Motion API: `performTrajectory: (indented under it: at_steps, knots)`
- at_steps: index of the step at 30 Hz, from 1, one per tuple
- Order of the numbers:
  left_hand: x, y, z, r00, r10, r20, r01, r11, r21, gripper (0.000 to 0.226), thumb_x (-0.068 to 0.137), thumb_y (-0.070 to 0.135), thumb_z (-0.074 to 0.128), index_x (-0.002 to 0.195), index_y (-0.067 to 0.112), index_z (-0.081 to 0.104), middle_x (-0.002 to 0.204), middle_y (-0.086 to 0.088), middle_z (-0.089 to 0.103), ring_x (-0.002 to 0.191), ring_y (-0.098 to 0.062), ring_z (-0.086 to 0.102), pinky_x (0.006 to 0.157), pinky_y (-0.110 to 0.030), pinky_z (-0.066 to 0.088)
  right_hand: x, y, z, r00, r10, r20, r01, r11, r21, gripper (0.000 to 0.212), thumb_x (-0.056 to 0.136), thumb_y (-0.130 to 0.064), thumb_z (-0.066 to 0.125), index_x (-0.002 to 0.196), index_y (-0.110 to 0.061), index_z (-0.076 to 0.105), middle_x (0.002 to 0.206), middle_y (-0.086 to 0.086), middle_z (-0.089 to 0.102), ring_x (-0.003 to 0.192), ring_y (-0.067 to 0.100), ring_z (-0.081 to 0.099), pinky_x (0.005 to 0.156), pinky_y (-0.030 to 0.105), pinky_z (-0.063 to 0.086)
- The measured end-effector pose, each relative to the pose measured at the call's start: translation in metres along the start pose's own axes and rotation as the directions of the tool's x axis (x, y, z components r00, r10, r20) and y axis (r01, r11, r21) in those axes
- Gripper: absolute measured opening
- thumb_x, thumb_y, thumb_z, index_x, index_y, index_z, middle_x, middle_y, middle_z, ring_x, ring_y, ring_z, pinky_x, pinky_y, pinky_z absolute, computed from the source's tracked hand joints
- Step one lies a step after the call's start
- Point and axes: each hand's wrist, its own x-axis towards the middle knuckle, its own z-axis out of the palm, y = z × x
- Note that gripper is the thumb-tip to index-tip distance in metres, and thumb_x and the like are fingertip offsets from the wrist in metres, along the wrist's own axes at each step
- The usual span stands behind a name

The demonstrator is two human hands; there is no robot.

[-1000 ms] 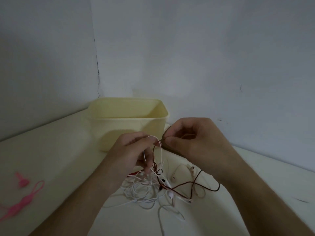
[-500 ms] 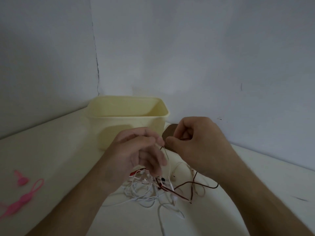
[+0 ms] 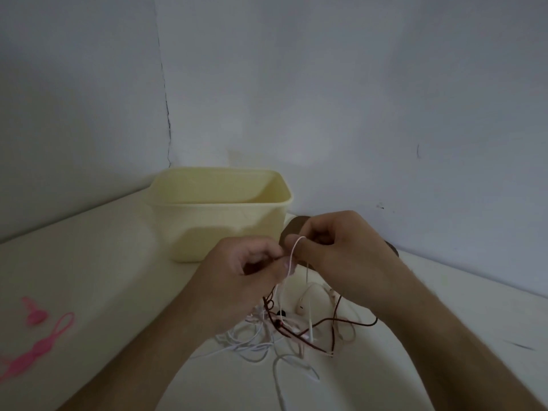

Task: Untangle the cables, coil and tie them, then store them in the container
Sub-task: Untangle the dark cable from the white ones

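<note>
Head view — we see the left hand (image 3: 249, 271) and right hand (image 3: 341, 247) each pinching a white cable (image 3: 293, 253) above the tangle (image 3: 284, 330) — yellow container (image 3: 219, 221) behind on the table (image 3: 103, 262).

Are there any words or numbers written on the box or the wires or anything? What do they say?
No text can be read anywhere.
The yellow container: plain, no label shows.
The tangled cables: too thin and blurred to show any print.
The pink ties: no writing shows.
The wall: only dark marks and a crack, no letters.
</note>
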Motion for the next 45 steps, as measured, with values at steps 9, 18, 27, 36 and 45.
performTrajectory:
  at_steps: [9, 18, 27, 36, 45]
  knots:
    - [0.011, 0.002, -0.005, 0.919, -0.102, -0.381, -0.010, 0.959, -0.282, 0.035, 0.107, 0.010, 0.050, 0.074, 0.003, 0.060, 0.065, -0.009, 0.060, 0.057, -0.022, 0.050, 0.052, -0.034, 0.042, 0.002, 0.005, -0.017, 0.996, 0.089, 0.006, -0.089, 0.996, 0.012, 0.050, 0.105, -0.041, 0.061, 0.068, -0.008, 0.062, 0.048, 0.000, 0.055, 0.040, 0.014, 0.051, 0.045, 0.022, 0.042]
    - [0.014, 0.005, -0.017, 0.955, -0.165, -0.248, -0.027, 0.782, -0.623, 0.025, 0.106, 0.026, 0.047, 0.088, 0.012, 0.058, 0.102, -0.019, 0.078, 0.070, -0.025, 0.068, 0.060, -0.034, 0.058, -0.001, 0.009, -0.045, 0.902, 0.263, 0.342, -0.123, 0.917, -0.380, 0.034, 0.099, -0.034, 0.071, 0.074, -0.011, 0.072, 0.063, 0.001, 0.073, 0.053, 0.011, 0.063, 0.054, 0.022, 0.046]
    - [0.014, 0.008, -0.016, 0.936, -0.114, -0.334, -0.058, 0.885, -0.462, 0.021, 0.110, 0.023, 0.045, 0.104, 0.007, 0.056, 0.119, -0.015, 0.076, 0.082, -0.026, 0.070, 0.063, -0.035, 0.058, -0.011, -0.007, -0.035, 0.938, 0.267, 0.220, -0.036, 0.708, -0.705, 0.044, 0.096, -0.067, 0.057, 0.101, -0.027, 0.074, 0.098, -0.005, 0.075, 0.088, 0.012, 0.070, 0.085, 0.036, 0.061]
    - [0.015, 0.002, -0.015, 0.903, -0.138, -0.408, -0.039, 0.917, -0.398, 0.019, 0.107, 0.015, 0.053, 0.100, 0.002, 0.064, 0.106, -0.015, 0.076, 0.080, -0.027, 0.069, 0.064, -0.037, 0.058, 0.000, 0.011, 0.061, 0.994, -0.009, 0.109, 0.029, 0.982, -0.187, 0.036, 0.100, -0.035, 0.065, 0.077, -0.007, 0.067, 0.072, 0.010, 0.069, 0.064, 0.021, 0.062, 0.056, 0.028, 0.048]
    - [0.018, -0.007, -0.017, 0.787, -0.133, -0.602, 0.030, 0.984, -0.178, 0.012, 0.098, 0.008, 0.065, 0.086, 0.005, 0.066, 0.068, -0.002, 0.067, 0.065, -0.017, 0.062, 0.062, -0.039, 0.054, 0.001, 0.028, 0.070, 0.968, 0.129, 0.215, -0.062, 0.953, -0.295, 0.018, 0.087, -0.032, 0.075, 0.073, -0.021, 0.076, 0.069, -0.004, 0.072, 0.066, 0.009, 0.069, 0.067, 0.035, 0.064]
